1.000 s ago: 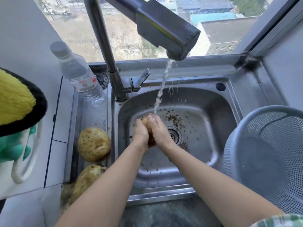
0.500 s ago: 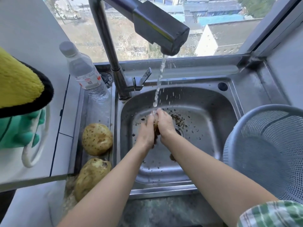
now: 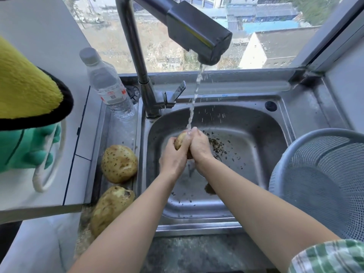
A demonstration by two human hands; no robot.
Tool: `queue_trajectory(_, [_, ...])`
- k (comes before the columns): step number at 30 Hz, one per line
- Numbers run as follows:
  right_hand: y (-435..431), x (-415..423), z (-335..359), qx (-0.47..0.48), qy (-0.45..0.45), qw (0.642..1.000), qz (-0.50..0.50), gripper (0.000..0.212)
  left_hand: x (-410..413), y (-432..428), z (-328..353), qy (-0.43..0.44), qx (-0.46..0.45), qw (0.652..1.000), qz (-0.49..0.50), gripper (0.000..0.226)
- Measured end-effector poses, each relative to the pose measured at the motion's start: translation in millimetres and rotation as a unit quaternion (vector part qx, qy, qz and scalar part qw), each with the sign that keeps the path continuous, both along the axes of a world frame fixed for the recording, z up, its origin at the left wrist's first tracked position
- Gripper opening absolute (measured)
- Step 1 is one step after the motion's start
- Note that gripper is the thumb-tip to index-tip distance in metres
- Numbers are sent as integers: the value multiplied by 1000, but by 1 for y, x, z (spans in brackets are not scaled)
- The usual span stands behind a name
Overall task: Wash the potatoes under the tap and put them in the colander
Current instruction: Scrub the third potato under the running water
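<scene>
Both left hand and right hand grip one potato, clear of the sink walls.

stainless steel sink basin centre, below dark metal tap. in it, left hand and right hand clasp a small tan potato. steel ledge left of basin: front speckled potato, rear speckled potato, clear plastic bottle behind. grey mesh colander right.
</scene>
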State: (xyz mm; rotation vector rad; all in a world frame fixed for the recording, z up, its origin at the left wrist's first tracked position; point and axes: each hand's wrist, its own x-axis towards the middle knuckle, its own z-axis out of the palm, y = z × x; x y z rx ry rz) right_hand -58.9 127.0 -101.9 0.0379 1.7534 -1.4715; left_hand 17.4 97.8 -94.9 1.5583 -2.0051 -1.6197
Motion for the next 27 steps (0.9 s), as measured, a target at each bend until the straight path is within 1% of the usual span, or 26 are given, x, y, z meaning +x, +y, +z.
queue_trajectory(1, [2,1,-3,-7,25,999,28,34,1,-2,0,-9,-14,1000,10,63])
queue_trajectory(3, [7,5,-4,-31,66,994,86,27,1,-9,-1,-20,12,998,65,87])
queue_trajectory(4, [10,5,-3,-48,67,991,104,25,1,-13,-2,-30,31,995,94,98])
queue_trajectory(5, [12,3,-3,-62,55,990,111,25,1,-16,-4,-39,37,993,108,101])
queue_trajectory(6, [13,1,0,-69,39,991,113,22,2,-16,-3,-60,28,992,103,96])
queue_trajectory(7, [14,-1,2,-55,31,991,115,17,3,-16,-4,-84,-3,993,89,88])
queue_trajectory(8, [13,-4,2,-22,33,992,121,16,5,-14,-3,-103,-40,991,76,78])
queue_trajectory(10, [9,-7,3,74,36,986,146,27,9,-12,-6,-106,-117,986,57,61])
queue_trajectory(11, [8,-8,2,107,19,983,147,34,10,-11,-6,-83,-137,985,59,52])
queue_trajectory(12, [7,-7,3,119,-17,982,142,40,10,-9,-5,-44,-119,990,57,47])
queue_trajectory(14, [11,-8,7,98,-86,984,120,44,7,-6,-6,67,-29,997,39,47])
queue_trajectory(16, [17,-7,13,63,-130,983,114,47,2,-2,-1,141,62,988,34,34])
queue_trajectory(17, [19,-6,11,47,-140,981,123,49,0,-2,0,155,78,984,48,26])
queue_trajectory(19, [22,-4,9,19,-130,978,160,54,-6,-6,4,161,101,973,130,18])
queue_trajectory(21, [23,-2,2,-23,-82,976,200,56,-14,-10,11,136,152,948,243,28])
queue_trajectory(22, [24,-1,0,-44,-54,975,209,54,-18,-13,14,122,179,935,281,33])
queue_trajectory(23, [25,0,-1,-51,-31,977,205,53,-20,-14,15,117,191,929,295,37])
queue_trajectory(24, [26,0,0,-41,-21,982,184,53,-19,-13,15,128,196,930,283,40])
queue_trajectory(25, [25,-1,1,-16,-23,988,151,54,-18,-11,13,147,177,941,249,40])
queue_trajectory(26, [24,-3,1,11,-31,993,117,56,-15,-7,10,180,149,952,196,34])
queue_trajectory(27, [24,-5,1,31,-41,994,93,57,-12,-4,5,209,115,962,134,23])
